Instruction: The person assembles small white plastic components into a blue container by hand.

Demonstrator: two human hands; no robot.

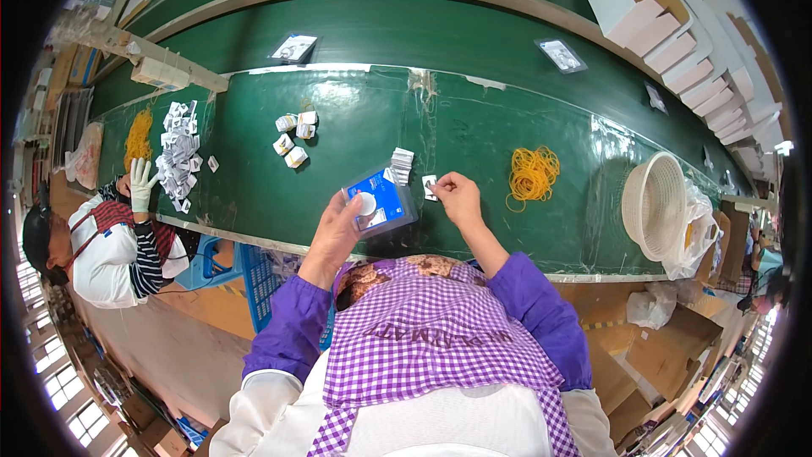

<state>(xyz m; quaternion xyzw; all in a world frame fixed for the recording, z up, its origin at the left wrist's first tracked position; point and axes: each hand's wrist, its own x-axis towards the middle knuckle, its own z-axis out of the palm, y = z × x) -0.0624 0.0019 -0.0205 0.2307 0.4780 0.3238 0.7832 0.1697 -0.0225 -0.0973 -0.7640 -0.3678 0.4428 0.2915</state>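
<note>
My left hand (337,224) holds a blue card in a transparent plastic pouch (389,196), with a white round disc on its face. Its thumb lies over the front of the pouch. To the right, my right hand (459,200) pinches the edge of a small white folded paper (429,189) at the green tabletop. Just beyond the pouch sits a short row of similar white folded papers (403,162). Farther off to the left lie several banded bundles of white papers (296,132). A heap of yellow rubber bands (533,174) rests to the right of my right hand.
A co-worker (110,241) in a striped sleeve and white glove sits at the left, by a pile of white papers (179,148). A white basket (655,206) stands at the right. Along the far green belt (423,25) lie pouched packages (560,55). Cardboard boxes (672,347) sit below right.
</note>
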